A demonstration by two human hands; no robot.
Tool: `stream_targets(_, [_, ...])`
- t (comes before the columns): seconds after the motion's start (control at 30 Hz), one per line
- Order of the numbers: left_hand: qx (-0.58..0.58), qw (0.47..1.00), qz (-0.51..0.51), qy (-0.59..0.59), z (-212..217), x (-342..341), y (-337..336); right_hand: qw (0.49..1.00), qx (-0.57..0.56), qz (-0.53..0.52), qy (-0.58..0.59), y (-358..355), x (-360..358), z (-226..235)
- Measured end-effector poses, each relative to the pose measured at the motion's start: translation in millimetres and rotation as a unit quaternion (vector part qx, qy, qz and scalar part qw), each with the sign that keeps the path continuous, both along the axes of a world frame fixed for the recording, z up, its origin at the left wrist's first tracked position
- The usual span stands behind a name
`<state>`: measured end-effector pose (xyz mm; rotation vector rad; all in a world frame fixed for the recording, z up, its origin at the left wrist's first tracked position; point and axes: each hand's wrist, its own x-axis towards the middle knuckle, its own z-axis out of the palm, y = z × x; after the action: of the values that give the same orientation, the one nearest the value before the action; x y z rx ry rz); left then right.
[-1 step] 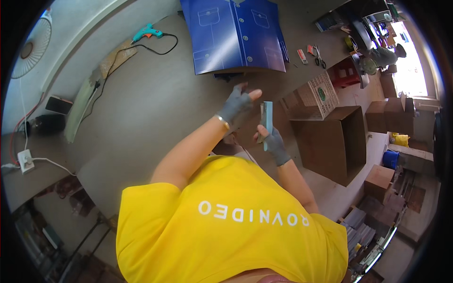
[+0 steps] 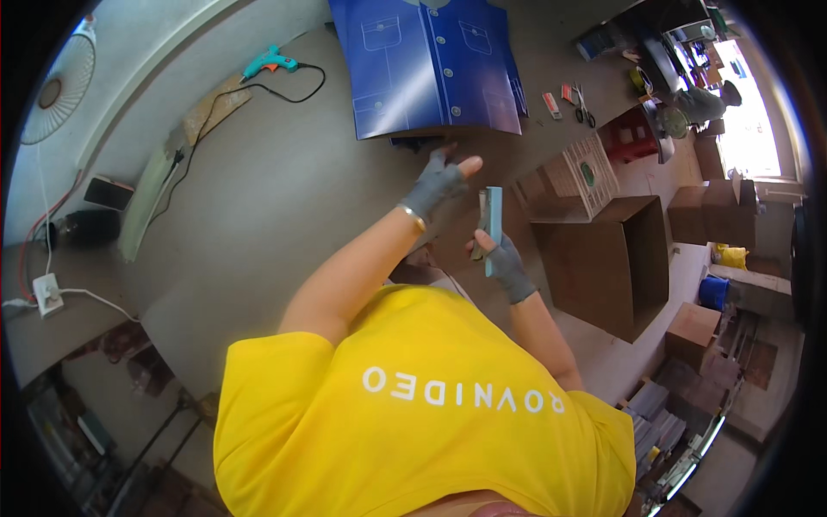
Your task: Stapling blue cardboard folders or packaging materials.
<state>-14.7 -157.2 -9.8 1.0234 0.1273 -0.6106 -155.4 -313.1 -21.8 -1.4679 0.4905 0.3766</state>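
Note:
A glossy blue cardboard piece [image 2: 405, 77], printed like a shirt with buttons and pockets, stands on the table at the far middle. My left hand [image 2: 435, 188], in a grey fingerless glove, reaches to just below its near edge. The thumb sticks out to the right and nothing shows in its grasp; the other fingertips are partly hidden in shadow by the edge. To the right, my right hand [image 2: 508, 267], gloved the same way, is closed around a light blue stapler [image 2: 494, 215] held upright, its jaw end pointing away from me.
On the table's far left lies a teal glue gun [image 2: 269, 63] with a black cord. Scissors [image 2: 585, 105] and a small red-and-white box [image 2: 551, 105] lie right of the blue piece. An open cardboard box [image 2: 594, 267] and a pale plastic crate [image 2: 590, 177] stand right of my right hand.
My left hand has shifted slightly away from me, nearer the blue cardboard's edge. The stapler in my right hand has tilted and moved a little to the right.

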Motion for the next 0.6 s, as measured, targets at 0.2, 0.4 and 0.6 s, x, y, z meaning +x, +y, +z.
stream_targets(0.2, [-0.090,0.986,0.038,0.134,19,38,-49,0.999,-0.016,-0.048,-0.006,-32,21,18])
stream_targets(0.4, [0.014,0.989,0.086,0.122,0,50,-72,0.996,-0.076,0.012,-0.044,-49,60,36])
stream_targets(0.6, [0.159,0.987,0.031,0.002,-11,30,-70,0.996,-0.074,0.007,-0.055,-40,93,39])
